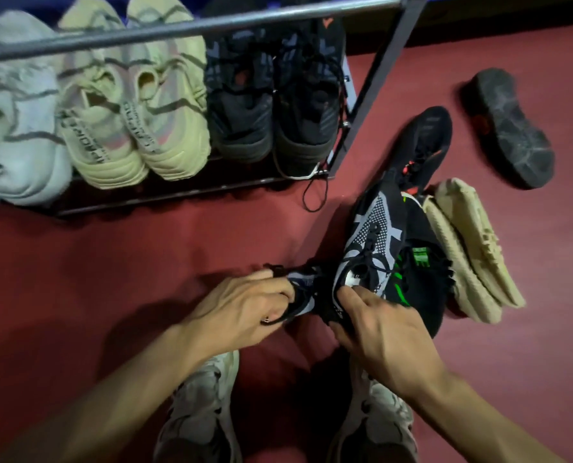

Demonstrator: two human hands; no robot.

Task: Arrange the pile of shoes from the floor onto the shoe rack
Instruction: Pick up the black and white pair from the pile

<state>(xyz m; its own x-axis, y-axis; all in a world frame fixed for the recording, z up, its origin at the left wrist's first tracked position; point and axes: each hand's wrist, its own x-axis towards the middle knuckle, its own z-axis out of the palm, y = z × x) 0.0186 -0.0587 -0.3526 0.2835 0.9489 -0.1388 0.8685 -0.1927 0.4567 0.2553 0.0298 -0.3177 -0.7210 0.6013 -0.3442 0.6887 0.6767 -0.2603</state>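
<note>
A black and grey knit sneaker points away from me on the red floor. My right hand grips its heel collar. My left hand grips the heel of a second matching sneaker, mostly hidden by my fingers. Just right of them lie a black shoe with green marks and a beige pair resting on their sides. A black shoe with red lace toggles lies farther back, and another shoe lies sole up. The metal shoe rack holds pale grey shoes, a cream pair and a black pair.
My own feet in light grey sneakers stand at the bottom of the view. Open red floor lies between me and the rack. The rack's right post stands close to the pile. A loose black lace hangs from the rack's corner.
</note>
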